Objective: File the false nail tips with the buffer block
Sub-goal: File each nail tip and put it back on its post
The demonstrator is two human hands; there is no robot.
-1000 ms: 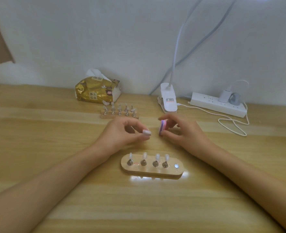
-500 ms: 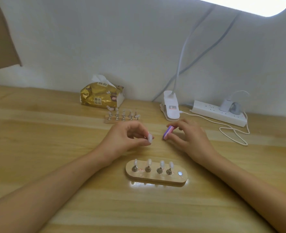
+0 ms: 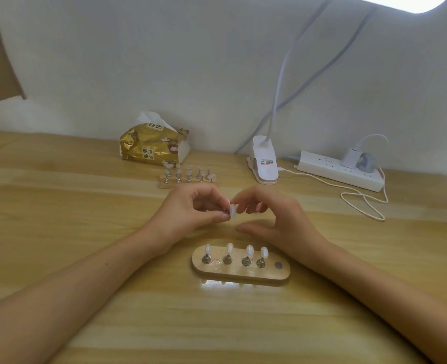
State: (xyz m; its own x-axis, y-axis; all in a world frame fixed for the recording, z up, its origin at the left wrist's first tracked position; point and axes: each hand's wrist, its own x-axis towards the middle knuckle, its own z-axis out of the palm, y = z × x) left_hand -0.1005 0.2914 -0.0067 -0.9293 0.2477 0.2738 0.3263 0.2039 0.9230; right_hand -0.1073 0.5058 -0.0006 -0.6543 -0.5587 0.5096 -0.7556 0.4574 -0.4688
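Just between the two hands, over the tabletop point(image 3: 59, 206), a pale false nail tip point(image 3: 233, 212) on a small metal peg is pinched by the thumb and fingertips of the left hand point(image 3: 191, 214), whose fingers curl in toward the right; the right hand point(image 3: 280, 222) faces it with fingers arched over, its index fingertip touching the tip's upper edge and its thumb stretched out low and apart beneath; a small pink patch point(image 3: 258, 206) shows under those curled fingers, but whether it is the buffer block, and whether that hand grips anything, cannot be told; both forearms angle inward; just nearer than the hands lies a wooden stand point(image 3: 233, 273) bearing four more nail tips point(image 3: 249, 250); beyond the left hand sits a second stand point(image 3: 164, 185).
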